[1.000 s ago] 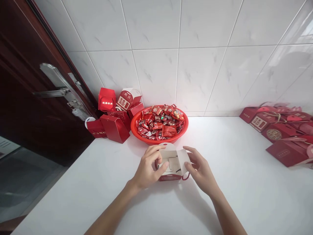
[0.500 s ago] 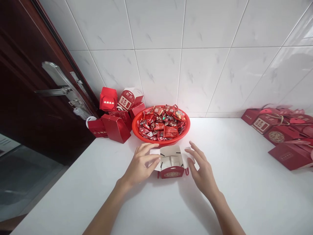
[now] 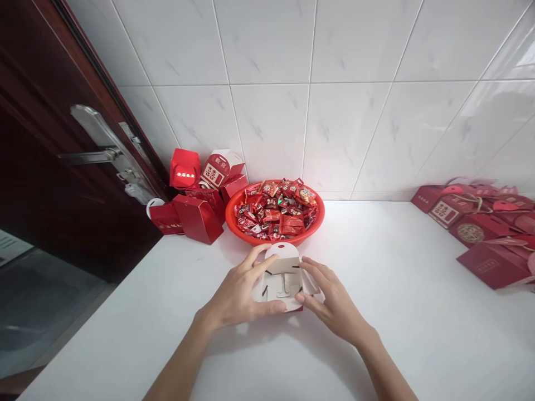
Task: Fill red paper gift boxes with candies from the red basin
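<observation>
Grasping an open, white-lined red cardboard box from both sides, the bare left hand and bare right hand curve beside an oval red plastic basin.

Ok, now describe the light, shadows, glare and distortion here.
Head view: glare on the wall tiles at upper right; head view: soft shadows on the white table under the left hand and right hand; head view: the door slants, probably from wide-angle distortion; head view: lettering on the nearest right-side box too faint to read.
</observation>
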